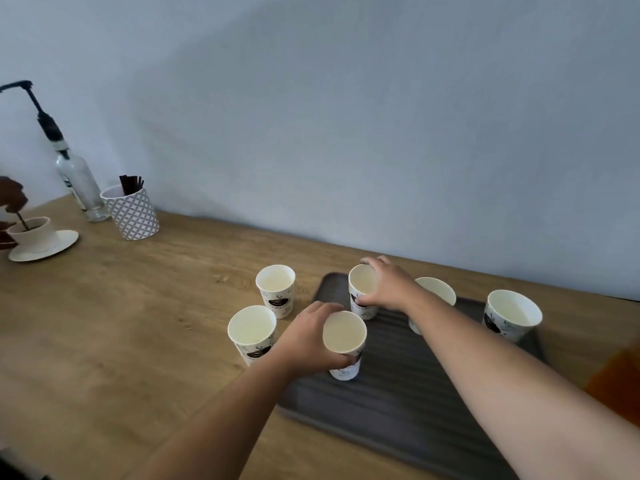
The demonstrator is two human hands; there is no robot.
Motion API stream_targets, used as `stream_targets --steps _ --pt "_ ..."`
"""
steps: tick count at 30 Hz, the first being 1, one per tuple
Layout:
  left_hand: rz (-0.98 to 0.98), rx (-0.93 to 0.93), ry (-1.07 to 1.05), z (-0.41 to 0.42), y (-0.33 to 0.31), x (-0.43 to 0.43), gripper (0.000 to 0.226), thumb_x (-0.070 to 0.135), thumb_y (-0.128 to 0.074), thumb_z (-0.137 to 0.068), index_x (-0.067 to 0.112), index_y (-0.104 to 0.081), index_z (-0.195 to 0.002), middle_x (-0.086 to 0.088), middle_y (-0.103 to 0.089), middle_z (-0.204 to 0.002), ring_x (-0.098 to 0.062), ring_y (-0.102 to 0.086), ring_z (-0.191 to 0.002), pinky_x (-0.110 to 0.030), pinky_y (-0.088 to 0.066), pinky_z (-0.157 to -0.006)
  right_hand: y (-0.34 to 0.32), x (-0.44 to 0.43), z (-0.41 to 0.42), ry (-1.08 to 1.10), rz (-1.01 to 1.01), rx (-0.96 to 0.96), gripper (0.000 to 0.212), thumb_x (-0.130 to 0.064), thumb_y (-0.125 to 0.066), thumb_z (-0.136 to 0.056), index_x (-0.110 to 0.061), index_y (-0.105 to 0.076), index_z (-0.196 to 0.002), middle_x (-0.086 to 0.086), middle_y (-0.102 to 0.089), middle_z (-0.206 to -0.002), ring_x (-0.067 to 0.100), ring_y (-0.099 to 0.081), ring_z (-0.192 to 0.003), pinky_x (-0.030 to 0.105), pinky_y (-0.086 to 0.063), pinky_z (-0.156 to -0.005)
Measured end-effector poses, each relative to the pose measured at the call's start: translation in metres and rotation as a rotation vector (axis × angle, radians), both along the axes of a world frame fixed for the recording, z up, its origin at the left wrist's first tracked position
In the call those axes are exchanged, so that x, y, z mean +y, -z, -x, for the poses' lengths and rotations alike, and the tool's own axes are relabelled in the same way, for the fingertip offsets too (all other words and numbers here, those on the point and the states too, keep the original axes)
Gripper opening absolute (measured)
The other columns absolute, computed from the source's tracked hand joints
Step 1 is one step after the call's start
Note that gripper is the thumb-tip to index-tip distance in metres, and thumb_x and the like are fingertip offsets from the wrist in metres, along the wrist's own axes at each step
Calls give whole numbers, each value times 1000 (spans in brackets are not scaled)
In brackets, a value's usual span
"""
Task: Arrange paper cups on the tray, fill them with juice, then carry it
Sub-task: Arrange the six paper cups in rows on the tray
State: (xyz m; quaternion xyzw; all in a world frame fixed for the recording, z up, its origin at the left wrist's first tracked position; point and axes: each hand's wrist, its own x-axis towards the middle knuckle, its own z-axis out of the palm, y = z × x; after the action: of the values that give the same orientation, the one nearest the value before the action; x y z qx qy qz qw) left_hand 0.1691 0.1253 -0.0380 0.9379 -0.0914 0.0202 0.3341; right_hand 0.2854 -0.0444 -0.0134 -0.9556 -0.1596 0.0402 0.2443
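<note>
My hands, left [304, 337] and right [388, 284], each grip an empty printed cup upright at the tray's [398, 403] left edge; its near half lies bare.

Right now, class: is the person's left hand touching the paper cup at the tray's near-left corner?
Touching. The head view shows the left hand wrapped around the paper cup, fingers pressed on its side.

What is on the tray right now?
Four paper cups stand on the tray: the left hand grips one, the right hand another; two more stand behind the right forearm, which covers part of one.
</note>
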Motion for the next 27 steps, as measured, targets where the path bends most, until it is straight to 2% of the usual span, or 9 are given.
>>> stream_targets --steps 6,11,15,17,24,27 --pt "-17 -3 20 -3 6 -6 79 38 -83 -60 27 -47 -130 9 -51 -120 -8 -50 -113 -15 -35 -94 14 -2 -4 -13 20 33 91 -36 -82 -64 -21 -37 -143 4 -41 -140 23 -40 -131 31 -36 -105" --pt "-57 23 57 1 0 -3 100 43 -83 -57 31 -31 -142 8 -45 -129 -11 -42 -124 -27 -34 -107 4 -1 1 -14 60 24 99 -41 -83 -62 -21 -34 -145 6 -38 -146 23 -35 -136 33 -33 -108" --pt "-111 -22 60 7 -14 9 107 50 -83 -56 31 -27 -145 4 -43 -132 -13 -40 -128 -31 -32 -109 -13 -1 7 -17 67 -11 96 -42 -82 -65 -21 -33 -144 6 -39 -144 22 -37 -134 32 -33 -107" --pt "-142 -66 55 10 -24 20 107 52 -83 -57 29 -28 -145 4 -43 -133 -14 -39 -127 -29 -30 -109 -23 4 11 -27 60 -29 92 -42 -80 -68 -21 -33 -144 7 -38 -144 23 -36 -135 32 -31 -109" --pt "-245 -120 -138 26 -41 78 100 54 -79 -60 28 -30 -144 6 -41 -139 -16 -37 -130 -32 -29 -108 -46 49 25 -114 11 -78 83 -43 -76 -73 -20 -36 -143 7 -38 -144 23 -35 -135 35 -32 -109" --pt "-253 -68 -211 34 -32 101 108 66 -72 -51 28 -31 -143 6 -43 -137 -17 -39 -129 -35 -33 -106 -46 74 28 -175 32 -76 82 -40 -76 -74 -20 -36 -143 6 -38 -145 22 -36 -135 34 -32 -109"
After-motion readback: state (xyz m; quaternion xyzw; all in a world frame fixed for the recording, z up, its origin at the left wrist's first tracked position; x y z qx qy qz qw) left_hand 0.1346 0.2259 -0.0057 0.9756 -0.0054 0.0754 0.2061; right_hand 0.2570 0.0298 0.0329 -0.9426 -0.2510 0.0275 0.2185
